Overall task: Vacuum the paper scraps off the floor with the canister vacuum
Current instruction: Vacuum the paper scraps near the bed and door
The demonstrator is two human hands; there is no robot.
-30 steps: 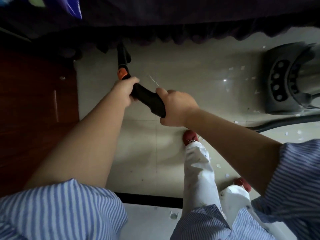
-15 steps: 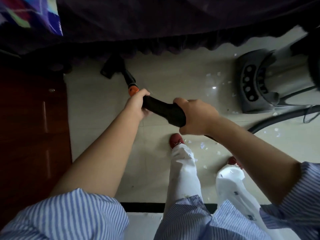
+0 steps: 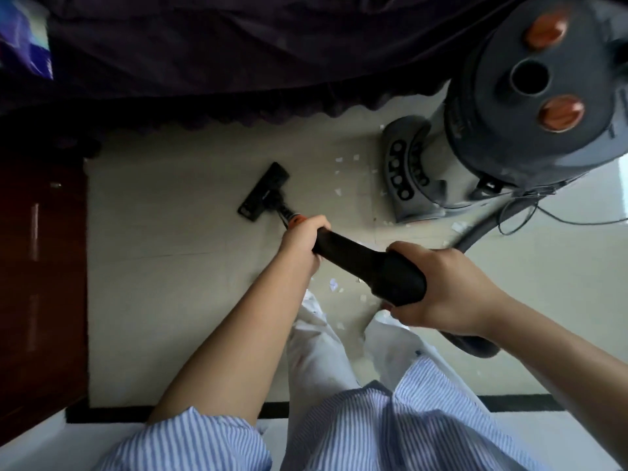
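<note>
Both hands are on the black vacuum handle [image 3: 370, 266], left hand [image 3: 302, 241] gripping up front by the orange collar, right hand [image 3: 441, 287] wrapped round the fat back end. The floor nozzle [image 3: 263, 192] sits flat on the tile, paper scraps [image 3: 346, 171] scattered beside the grey canister [image 3: 503, 107].

A home bedroom: a dark frilled bedspread [image 3: 238, 56] hangs over pale floor tiles [image 3: 163, 266], with a wooden cabinet [image 3: 40, 266] left of the bedspread
</note>
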